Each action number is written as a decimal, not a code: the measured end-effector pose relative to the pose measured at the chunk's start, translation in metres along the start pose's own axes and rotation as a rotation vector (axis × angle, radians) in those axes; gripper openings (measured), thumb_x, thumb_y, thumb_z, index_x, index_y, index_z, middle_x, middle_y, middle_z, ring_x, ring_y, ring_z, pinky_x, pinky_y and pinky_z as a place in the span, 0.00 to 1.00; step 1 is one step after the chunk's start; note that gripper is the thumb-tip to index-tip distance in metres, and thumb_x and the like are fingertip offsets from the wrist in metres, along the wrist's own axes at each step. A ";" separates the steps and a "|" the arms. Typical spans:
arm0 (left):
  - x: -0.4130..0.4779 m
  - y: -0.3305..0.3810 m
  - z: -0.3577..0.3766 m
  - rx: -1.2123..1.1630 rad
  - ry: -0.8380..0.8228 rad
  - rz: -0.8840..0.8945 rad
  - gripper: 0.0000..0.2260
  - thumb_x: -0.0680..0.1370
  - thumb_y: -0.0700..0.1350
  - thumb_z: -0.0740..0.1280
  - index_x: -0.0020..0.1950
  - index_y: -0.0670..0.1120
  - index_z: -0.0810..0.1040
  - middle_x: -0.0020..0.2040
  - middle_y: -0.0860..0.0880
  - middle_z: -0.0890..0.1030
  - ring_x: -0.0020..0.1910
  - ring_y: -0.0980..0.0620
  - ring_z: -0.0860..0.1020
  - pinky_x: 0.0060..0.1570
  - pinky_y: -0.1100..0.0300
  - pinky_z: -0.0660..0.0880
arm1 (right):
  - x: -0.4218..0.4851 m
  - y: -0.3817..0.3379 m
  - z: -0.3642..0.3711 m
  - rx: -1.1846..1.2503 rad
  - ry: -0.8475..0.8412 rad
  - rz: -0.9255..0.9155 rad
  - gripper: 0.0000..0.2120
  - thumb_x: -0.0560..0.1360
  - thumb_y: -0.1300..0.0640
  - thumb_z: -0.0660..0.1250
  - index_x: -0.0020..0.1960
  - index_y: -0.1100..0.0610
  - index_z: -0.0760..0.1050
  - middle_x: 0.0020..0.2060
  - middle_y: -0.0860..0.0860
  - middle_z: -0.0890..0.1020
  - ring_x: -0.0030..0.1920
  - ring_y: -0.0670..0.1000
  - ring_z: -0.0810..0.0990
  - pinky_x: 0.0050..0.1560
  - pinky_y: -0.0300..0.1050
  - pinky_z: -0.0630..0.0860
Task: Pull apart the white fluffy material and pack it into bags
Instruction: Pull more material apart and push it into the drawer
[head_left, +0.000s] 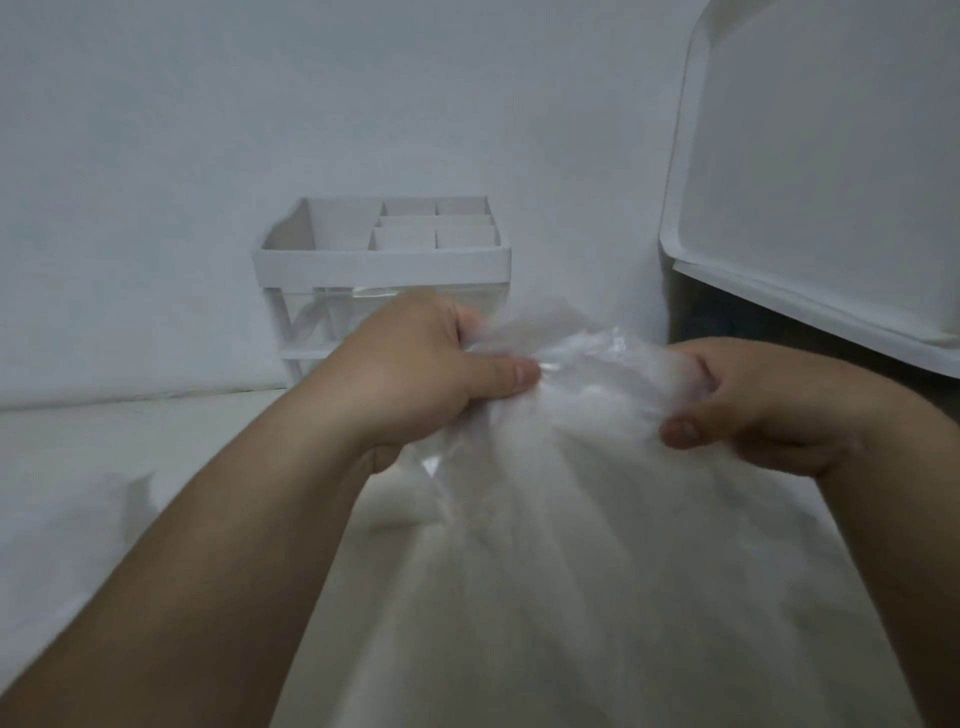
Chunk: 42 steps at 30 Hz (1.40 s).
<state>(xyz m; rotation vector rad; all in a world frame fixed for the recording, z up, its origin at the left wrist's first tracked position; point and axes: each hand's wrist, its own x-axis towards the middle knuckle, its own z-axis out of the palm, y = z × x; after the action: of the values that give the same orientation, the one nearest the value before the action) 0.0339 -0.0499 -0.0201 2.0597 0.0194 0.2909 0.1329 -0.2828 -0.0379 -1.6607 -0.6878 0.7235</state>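
A: Start at the left. What is there?

B: Bare tabletop (78, 493), then a white organizer (379, 257) standing at its far edge against the wall, with open compartments on top and clear drawers below.

A: And the hands?

B: The left hand (415, 364) hangs just in front of the organizer, thumb and curled fingers pinching the gathered mouth of a clear plastic bag (587, 353). The bag hangs between both hands and spreads toward the near edge of the tabletop. The white fluffy material (597, 519) seems to fill it right up to the neck.

A: The right side?

B: The right hand (769, 405) clamps the other side of the mouth, fingers curled into film and fluff, thumb pressed on the outside. Beyond it a white bin (831, 182) leans over the far right corner.

A: What could go wrong?

B: I judge the bag is overfull. If the two hands pull outward, the thin film may stretch or tear at the pinch points. Tufts poking out at the neck could spill onto the tabletop if either grip loosens. The film looks slippery, so a thumb may slide. A swing to the right could knock the bin.

A: Is the mouth sealed?

B: Too blurred to tell.
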 end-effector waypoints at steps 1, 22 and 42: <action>0.001 0.005 -0.004 -0.003 0.024 0.011 0.03 0.72 0.42 0.76 0.42 0.43 0.86 0.35 0.47 0.86 0.34 0.49 0.85 0.37 0.53 0.82 | 0.000 0.001 0.000 0.099 -0.015 0.003 0.32 0.50 0.64 0.84 0.51 0.72 0.79 0.40 0.65 0.83 0.35 0.56 0.85 0.36 0.45 0.82; 0.019 -0.108 -0.065 -0.239 0.626 -0.485 0.07 0.65 0.42 0.73 0.31 0.42 0.78 0.28 0.42 0.78 0.30 0.41 0.80 0.39 0.35 0.81 | 0.103 0.010 0.125 -0.982 0.297 -0.092 0.12 0.82 0.50 0.60 0.61 0.46 0.79 0.59 0.42 0.77 0.60 0.45 0.75 0.62 0.43 0.69; 0.009 -0.106 -0.044 1.004 0.061 0.068 0.08 0.77 0.46 0.69 0.55 0.52 0.83 0.52 0.50 0.83 0.52 0.49 0.80 0.52 0.53 0.77 | 0.154 0.018 0.125 -1.315 -0.110 0.054 0.21 0.83 0.51 0.57 0.75 0.50 0.66 0.70 0.49 0.73 0.68 0.52 0.72 0.66 0.44 0.67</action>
<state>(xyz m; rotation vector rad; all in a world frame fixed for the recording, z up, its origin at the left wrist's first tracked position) 0.0446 0.0411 -0.0899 3.0487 0.1605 0.4425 0.1369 -0.0917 -0.0926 -2.8252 -1.3574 0.3611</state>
